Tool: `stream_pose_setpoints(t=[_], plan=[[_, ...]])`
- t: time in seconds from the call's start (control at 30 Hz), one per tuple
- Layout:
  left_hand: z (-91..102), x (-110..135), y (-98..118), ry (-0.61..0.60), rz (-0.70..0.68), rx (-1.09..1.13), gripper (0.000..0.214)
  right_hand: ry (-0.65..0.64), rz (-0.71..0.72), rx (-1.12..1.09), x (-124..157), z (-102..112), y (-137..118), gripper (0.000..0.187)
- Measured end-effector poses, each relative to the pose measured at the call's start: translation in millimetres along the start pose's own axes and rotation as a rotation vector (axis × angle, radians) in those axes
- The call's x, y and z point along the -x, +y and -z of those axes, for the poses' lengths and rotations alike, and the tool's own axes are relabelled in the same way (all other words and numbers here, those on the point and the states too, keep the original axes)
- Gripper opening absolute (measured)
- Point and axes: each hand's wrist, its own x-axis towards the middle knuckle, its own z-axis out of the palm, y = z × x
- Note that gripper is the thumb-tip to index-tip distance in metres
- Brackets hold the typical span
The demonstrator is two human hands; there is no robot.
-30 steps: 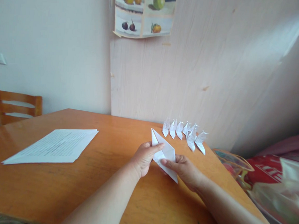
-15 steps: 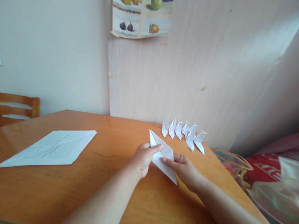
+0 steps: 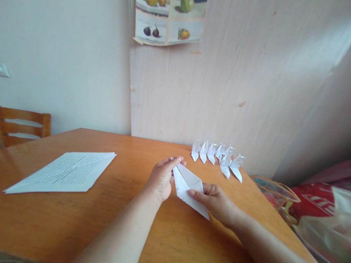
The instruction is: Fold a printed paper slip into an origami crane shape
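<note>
A white sheet of folded paper [image 3: 190, 184], creased into a long pointed shape, is held above the table between both hands. My left hand [image 3: 161, 178] pinches its upper left tip with thumb and fingers. Around the right edge, my right hand [image 3: 215, 199] grips the paper, thumb on the front face and fingers behind it. Beyond the hands, several folded paper figures [image 3: 211, 153] with pointed tops stand in a group near the wall.
A stack of printed sheets [image 3: 62, 172] lies on the left of the wooden table [image 3: 107, 222]. Behind it is a wooden chair [image 3: 23, 124]. Red and clear plastic bags [image 3: 314, 203] sit past the table's right edge. A fruit poster [image 3: 170, 16] hangs on the wall.
My left hand has slid up from the middle of the folded paper to its upper tip. My right hand keeps its grip. The view has shifted slightly.
</note>
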Motion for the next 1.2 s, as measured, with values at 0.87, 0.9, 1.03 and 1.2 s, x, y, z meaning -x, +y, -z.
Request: stream_pose_setpoints(t=[0.87,0.9,1.03,1.2], plan=[[-0.9,10,-7,-0.236,0.124,-0.238,0.031,0.197,0.244,0.013,-6,11,-3,0.039],[-1.3,11,-7,-0.248,0.126,-0.242,0.030,0.223,0.247,0.015,-7,12,-3,0.039],[-2.6,12,-5,-0.264,0.122,-0.218,0.028,0.235,0.239,-0.044,-8,14,-3,0.040],[-3.4,11,-2,-0.247,0.096,-0.172,0.021,0.207,0.210,-0.153,-7,12,-5,0.040]])
